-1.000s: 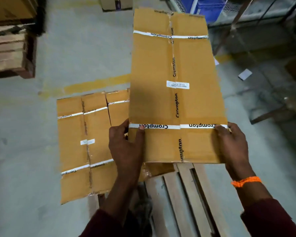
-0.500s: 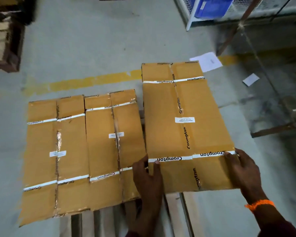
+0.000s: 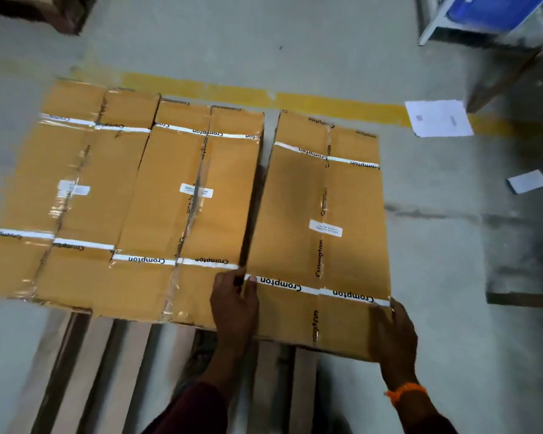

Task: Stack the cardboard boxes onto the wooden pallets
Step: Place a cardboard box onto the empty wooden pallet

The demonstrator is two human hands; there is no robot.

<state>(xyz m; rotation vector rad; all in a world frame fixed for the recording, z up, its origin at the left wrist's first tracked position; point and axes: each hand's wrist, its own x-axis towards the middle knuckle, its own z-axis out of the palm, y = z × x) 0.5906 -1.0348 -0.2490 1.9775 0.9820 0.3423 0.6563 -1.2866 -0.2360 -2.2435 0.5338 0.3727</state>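
Three long brown cardboard boxes with white printed straps lie side by side on a wooden pallet [image 3: 85,364]. The right box [image 3: 323,233] is the one I hold at its near end: my left hand [image 3: 234,303] grips its near left corner, in the gap to the middle box [image 3: 188,208], and my right hand [image 3: 394,333] grips its near right corner. The left box [image 3: 63,195] lies flat beside the middle one. The right box sits slightly lower in view and a narrow gap separates it from the middle box. The pallet slats show only in front of the boxes.
A yellow floor line [image 3: 264,98] runs behind the boxes. Loose white papers [image 3: 438,118] lie on the concrete floor to the right. A white-framed rack with a blue bin [image 3: 489,10] stands at the back right, a dark metal frame [image 3: 521,277] on the right.
The right box has come down from in front of me onto the pallet next to the middle box. My view has shifted so all three boxes show.
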